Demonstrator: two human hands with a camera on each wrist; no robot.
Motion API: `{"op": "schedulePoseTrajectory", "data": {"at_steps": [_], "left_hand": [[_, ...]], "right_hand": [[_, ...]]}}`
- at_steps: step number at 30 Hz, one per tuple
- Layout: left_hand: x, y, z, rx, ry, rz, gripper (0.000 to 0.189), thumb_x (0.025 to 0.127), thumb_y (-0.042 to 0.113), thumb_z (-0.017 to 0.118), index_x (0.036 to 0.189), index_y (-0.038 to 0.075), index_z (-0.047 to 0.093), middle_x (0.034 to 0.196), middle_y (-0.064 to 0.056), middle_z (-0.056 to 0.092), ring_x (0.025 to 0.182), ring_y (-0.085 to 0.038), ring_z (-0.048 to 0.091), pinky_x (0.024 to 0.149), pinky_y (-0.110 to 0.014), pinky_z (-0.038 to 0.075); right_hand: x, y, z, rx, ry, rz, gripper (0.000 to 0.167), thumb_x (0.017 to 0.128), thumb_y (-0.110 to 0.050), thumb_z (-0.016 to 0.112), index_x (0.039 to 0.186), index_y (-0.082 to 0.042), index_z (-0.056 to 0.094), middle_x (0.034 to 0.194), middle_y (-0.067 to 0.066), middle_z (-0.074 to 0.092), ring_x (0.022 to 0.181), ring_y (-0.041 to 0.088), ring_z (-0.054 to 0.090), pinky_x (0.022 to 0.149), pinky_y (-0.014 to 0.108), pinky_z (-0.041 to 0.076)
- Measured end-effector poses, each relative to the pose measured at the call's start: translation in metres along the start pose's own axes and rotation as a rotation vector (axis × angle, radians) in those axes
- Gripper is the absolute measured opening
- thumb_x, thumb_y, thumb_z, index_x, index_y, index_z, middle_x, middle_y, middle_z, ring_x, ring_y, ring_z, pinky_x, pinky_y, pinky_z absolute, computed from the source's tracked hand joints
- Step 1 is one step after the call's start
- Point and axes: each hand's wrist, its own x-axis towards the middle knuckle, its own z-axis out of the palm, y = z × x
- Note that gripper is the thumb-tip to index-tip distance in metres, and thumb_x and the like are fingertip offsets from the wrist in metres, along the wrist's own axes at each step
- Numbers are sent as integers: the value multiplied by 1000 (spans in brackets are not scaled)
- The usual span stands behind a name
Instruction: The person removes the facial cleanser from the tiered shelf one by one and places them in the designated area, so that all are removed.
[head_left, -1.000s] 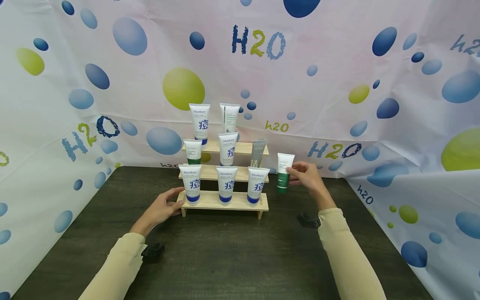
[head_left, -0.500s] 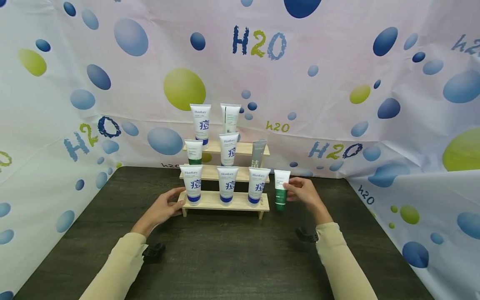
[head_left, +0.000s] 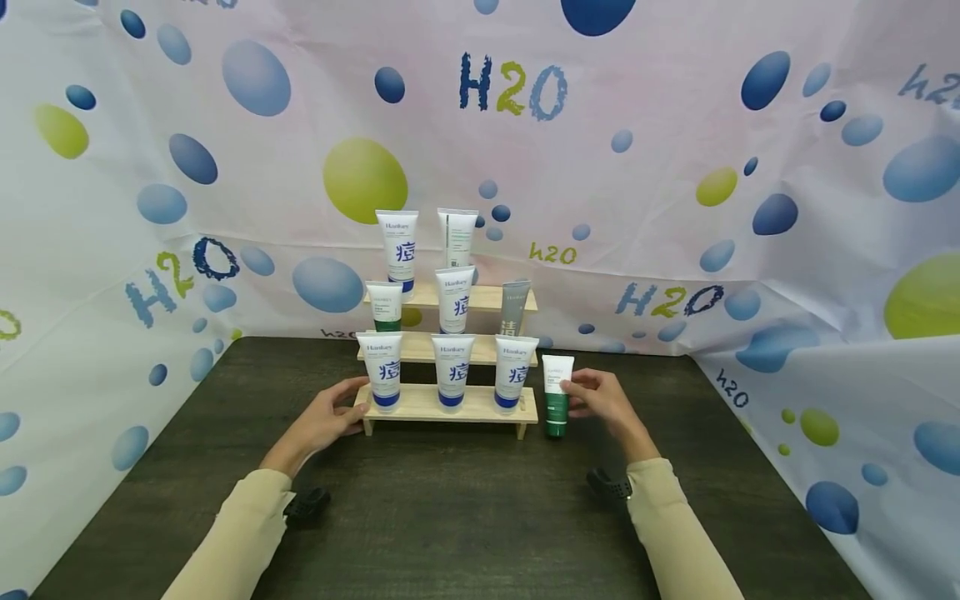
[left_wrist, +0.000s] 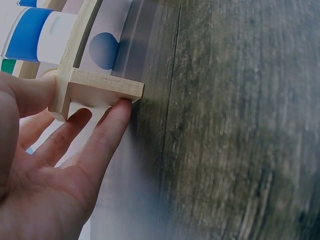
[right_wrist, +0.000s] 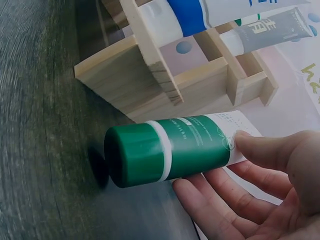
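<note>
My right hand (head_left: 603,404) pinches a white-and-green squeeze tube (head_left: 557,400) by its side, cap down, just right of a three-tier wooden display rack (head_left: 474,406). In the right wrist view, the thumb lies on the white part of the tube (right_wrist: 197,142) and the green cap is close over the dark table. My left hand (head_left: 330,421) grips the left end of the bottom shelf. The left wrist view shows the thumb at the shelf board and fingertips against the rack's leg (left_wrist: 107,86). Three white-and-blue tubes (head_left: 452,371) stand on the bottom shelf.
On the middle shelf stand a small white-and-green tube (head_left: 387,307), a white-and-blue tube (head_left: 455,298) and a grey tube (head_left: 514,307). Two white tubes (head_left: 399,250) are on top. A patterned backdrop (head_left: 645,208) rises behind the dark table (head_left: 450,517).
My right hand has lowered the white-and-green tube and brought it slightly left, nearer the table beside the rack. My left hand stays at the rack's left end.
</note>
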Motion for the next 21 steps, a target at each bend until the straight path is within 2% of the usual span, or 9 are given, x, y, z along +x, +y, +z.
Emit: {"op": "schedulePoseTrajectory", "data": {"at_steps": [9, 16, 21], "left_hand": [[-3, -1, -2, -3, -1, 16, 64, 107, 20, 58, 163, 7, 28, 167, -31, 23, 136, -49, 54, 101, -47, 61], [-1, 1, -1, 3, -6, 14, 65, 107, 21, 58, 163, 7, 28, 167, -31, 23, 137, -49, 53, 102, -48, 61], [-3, 2, 0, -3, -5, 10, 63, 108, 18, 57, 163, 7, 28, 166, -31, 24, 137, -49, 53, 102, -48, 60]], "right_hand": [[1, 7, 7, 1, -16, 43, 41, 103, -19, 66, 130, 11, 60, 106, 13, 69, 87, 21, 69, 81, 46, 67], [2, 15, 7, -10, 4, 114, 39, 103, -19, 65, 129, 10, 62, 103, 12, 68, 83, 16, 68, 75, 37, 68], [2, 20, 6, -16, -11, 134, 40, 103, -19, 66, 129, 10, 62, 101, 11, 68, 80, 16, 66, 70, 34, 68]]}}
